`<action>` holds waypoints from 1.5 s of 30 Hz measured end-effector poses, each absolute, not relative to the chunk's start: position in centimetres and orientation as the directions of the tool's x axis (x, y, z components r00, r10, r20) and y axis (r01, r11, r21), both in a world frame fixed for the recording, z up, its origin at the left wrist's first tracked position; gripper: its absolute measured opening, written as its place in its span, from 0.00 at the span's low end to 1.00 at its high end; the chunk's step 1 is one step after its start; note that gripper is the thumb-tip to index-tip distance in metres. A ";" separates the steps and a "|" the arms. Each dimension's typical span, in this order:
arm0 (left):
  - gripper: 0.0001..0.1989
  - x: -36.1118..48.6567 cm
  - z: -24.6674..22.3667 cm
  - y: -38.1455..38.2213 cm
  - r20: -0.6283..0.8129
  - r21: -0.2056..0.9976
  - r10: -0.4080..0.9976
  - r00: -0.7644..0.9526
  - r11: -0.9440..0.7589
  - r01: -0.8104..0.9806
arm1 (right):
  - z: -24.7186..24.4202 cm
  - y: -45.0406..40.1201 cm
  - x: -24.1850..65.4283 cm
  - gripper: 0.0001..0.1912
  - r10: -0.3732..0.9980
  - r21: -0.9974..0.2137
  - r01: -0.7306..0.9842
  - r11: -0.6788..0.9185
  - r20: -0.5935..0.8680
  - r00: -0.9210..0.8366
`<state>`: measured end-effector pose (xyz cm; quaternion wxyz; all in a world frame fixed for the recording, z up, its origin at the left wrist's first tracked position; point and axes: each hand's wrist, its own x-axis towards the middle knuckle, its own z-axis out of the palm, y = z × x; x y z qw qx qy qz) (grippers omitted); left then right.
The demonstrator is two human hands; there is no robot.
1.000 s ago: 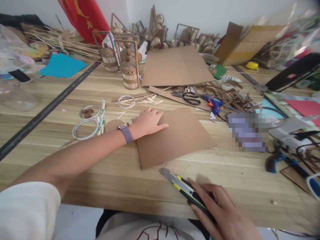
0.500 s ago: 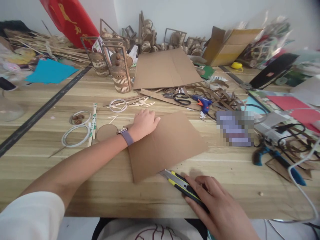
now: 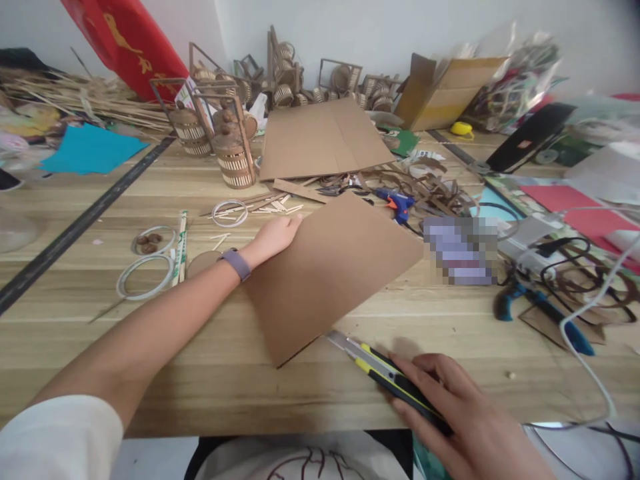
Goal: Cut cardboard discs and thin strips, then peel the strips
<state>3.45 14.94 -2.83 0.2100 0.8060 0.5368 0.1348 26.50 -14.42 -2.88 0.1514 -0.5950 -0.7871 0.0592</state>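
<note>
My left hand (image 3: 280,238), with a purple watch band on its wrist, grips the upper left edge of a brown cardboard sheet (image 3: 335,267). The sheet is tilted, its far side raised off the table. Its fingers are partly hidden behind the cardboard. In my right hand (image 3: 450,400) is a yellow and black utility knife (image 3: 395,377), with the blade out. The blade tip lies close to the sheet's near edge. Left of the sheet, a round cardboard disc (image 3: 203,265) is partly covered by my left wrist.
A larger cardboard sheet (image 3: 325,140) lies farther back. Near it are a blue glue gun (image 3: 399,205) and brown strips. Tape rings (image 3: 145,277) are at left, small wooden baskets (image 3: 235,160) behind. Blue-handled pliers (image 3: 555,317) and a white cable (image 3: 583,320) are at right.
My left hand has gone from lying flat on the cardboard to gripping its edge, and the sheet's far side has risen. My right hand and the knife have shifted slightly right.
</note>
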 end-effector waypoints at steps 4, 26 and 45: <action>0.29 3.4 -2.7 14.9 -0.006 0.529 0.928 0.372 -0.313 0.789 | -1.7 -15.3 27.2 0.22 0.957 -0.262 0.931 0.252 0.211 -0.200; 0.29 4.4 -2.8 14.9 0.001 0.421 0.934 0.357 -0.325 0.847 | -4.3 -14.2 22.9 0.20 0.915 -0.241 0.899 0.366 0.270 -0.301; 0.29 6.4 -2.6 13.2 -0.004 0.232 0.958 0.286 -0.277 0.932 | -4.9 -13.6 22.8 0.20 0.877 -0.320 0.822 0.471 0.271 -0.397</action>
